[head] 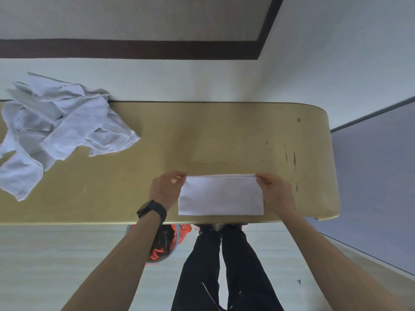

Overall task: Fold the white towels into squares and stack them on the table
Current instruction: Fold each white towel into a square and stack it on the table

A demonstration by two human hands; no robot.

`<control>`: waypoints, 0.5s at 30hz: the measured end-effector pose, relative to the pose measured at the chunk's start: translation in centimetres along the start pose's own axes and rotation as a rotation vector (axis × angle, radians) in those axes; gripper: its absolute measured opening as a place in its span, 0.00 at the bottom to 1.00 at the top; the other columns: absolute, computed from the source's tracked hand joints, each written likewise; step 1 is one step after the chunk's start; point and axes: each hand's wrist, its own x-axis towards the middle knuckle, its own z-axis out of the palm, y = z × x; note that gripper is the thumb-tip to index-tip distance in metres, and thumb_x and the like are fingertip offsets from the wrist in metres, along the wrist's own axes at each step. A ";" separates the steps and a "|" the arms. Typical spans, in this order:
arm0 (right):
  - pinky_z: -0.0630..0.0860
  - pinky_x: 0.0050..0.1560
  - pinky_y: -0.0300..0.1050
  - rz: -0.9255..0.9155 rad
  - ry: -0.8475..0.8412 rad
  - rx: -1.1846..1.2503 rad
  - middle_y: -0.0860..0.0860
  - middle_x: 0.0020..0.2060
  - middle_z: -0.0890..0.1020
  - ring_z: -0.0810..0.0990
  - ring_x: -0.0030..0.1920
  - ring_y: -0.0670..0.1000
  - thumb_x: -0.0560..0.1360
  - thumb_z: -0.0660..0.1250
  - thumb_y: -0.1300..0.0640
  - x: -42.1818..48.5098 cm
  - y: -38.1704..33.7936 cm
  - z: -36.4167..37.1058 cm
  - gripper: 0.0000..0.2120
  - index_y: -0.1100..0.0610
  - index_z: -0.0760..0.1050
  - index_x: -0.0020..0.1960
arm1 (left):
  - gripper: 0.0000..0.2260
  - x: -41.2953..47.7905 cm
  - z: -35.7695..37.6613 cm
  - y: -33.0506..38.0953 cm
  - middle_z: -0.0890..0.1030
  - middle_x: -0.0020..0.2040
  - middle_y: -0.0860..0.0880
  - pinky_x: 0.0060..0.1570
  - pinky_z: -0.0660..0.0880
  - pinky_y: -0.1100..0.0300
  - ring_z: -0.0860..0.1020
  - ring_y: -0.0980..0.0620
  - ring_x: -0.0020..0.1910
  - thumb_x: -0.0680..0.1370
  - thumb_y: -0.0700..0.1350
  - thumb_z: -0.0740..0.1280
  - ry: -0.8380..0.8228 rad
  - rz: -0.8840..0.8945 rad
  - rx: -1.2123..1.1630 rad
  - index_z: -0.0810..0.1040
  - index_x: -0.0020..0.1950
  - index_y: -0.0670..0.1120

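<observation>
The folded towel is a flat white rectangle, wider than it is deep, with straight edges and sharp corners. Its surface is smooth and matte. A thin double line along the far edge shows stacked layers. It lies on the bench, close to the near edge and right of centre, with its long side parallel to that edge.

The left grip pinches the far left corner of the folded towel between thumb and fingers. The right grip pinches the far right corner in the same manner. Both grips are clenched on cloth, one at each end of the far edge.

A black wristwatch with a wide band sits on the left wrist.

The bench has a smooth, dull yellow-tan top with a rounded far right corner. Dark scuffs and short scratches mark its right end.

A pile of unfolded towels occupies the left end of the bench, well apart from the folded towel. The cloth is white, soft and creased, in loose overlapping folds, with one flap reaching toward the near edge.

Below the bench edge, a round bin holds orange and dark contents, beside black trousers. The floor is pale.
</observation>
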 end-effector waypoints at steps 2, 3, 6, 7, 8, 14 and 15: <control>0.68 0.47 0.36 -0.001 0.007 0.011 0.47 0.52 0.84 0.77 0.48 0.47 0.80 0.65 0.55 0.3 0.0 0.1 0.11 0.51 0.82 0.59 | 0.09 0.6 0.4 -0.1 0.85 0.50 0.53 0.50 0.76 0.59 0.80 0.50 0.50 0.80 0.51 0.65 -0.024 -0.013 0.091 0.84 0.55 0.57; 0.68 0.45 0.34 0.000 0.011 0.012 0.47 0.51 0.84 0.77 0.49 0.47 0.80 0.64 0.55 0.4 0.0 0.2 0.11 0.51 0.82 0.59 | 0.10 0.8 0.6 -0.2 0.85 0.50 0.53 0.50 0.76 0.59 0.80 0.49 0.50 0.80 0.52 0.64 -0.032 -0.029 0.130 0.84 0.55 0.58; 0.64 0.42 0.25 -0.005 0.027 -0.004 0.47 0.50 0.83 0.77 0.47 0.47 0.80 0.63 0.55 0.7 -0.2 0.6 0.11 0.52 0.82 0.58 | 0.11 1.1 1.0 -0.1 0.84 0.49 0.51 0.48 0.76 0.57 0.80 0.47 0.48 0.80 0.51 0.61 -0.008 -0.072 0.172 0.83 0.55 0.59; 0.64 0.41 0.25 -0.007 0.029 -0.013 0.47 0.49 0.84 0.77 0.47 0.47 0.80 0.63 0.55 1.0 -0.2 0.8 0.11 0.53 0.82 0.57 | 0.11 1.2 1.2 -0.1 0.84 0.49 0.51 0.48 0.76 0.57 0.80 0.47 0.48 0.80 0.50 0.61 0.006 -0.074 0.173 0.82 0.55 0.58; 0.64 0.41 0.27 -0.011 0.029 -0.025 0.47 0.48 0.84 0.77 0.46 0.47 0.80 0.63 0.55 1.2 -0.2 1.0 0.10 0.53 0.82 0.57 | 0.11 1.4 1.3 -0.1 0.84 0.48 0.51 0.47 0.76 0.57 0.80 0.47 0.47 0.80 0.50 0.61 0.017 -0.071 0.170 0.82 0.55 0.57; 0.66 0.44 0.39 -0.019 0.066 -0.060 0.45 0.42 0.82 0.77 0.44 0.47 0.79 0.64 0.55 2.1 -0.4 1.2 0.09 0.53 0.83 0.53 | 0.10 1.1 1.5 -0.4 0.84 0.48 0.51 0.42 0.70 0.59 0.76 0.51 0.43 0.81 0.49 0.62 0.069 -0.036 0.233 0.81 0.57 0.57; 0.66 0.44 0.39 -0.016 0.070 -0.052 0.45 0.41 0.81 0.77 0.44 0.47 0.79 0.65 0.55 2.1 -0.4 1.3 0.09 0.53 0.83 0.53 | 0.10 0.9 1.5 -0.4 0.84 0.49 0.51 0.43 0.71 0.58 0.77 0.50 0.45 0.81 0.49 0.62 0.072 -0.033 0.246 0.81 0.57 0.56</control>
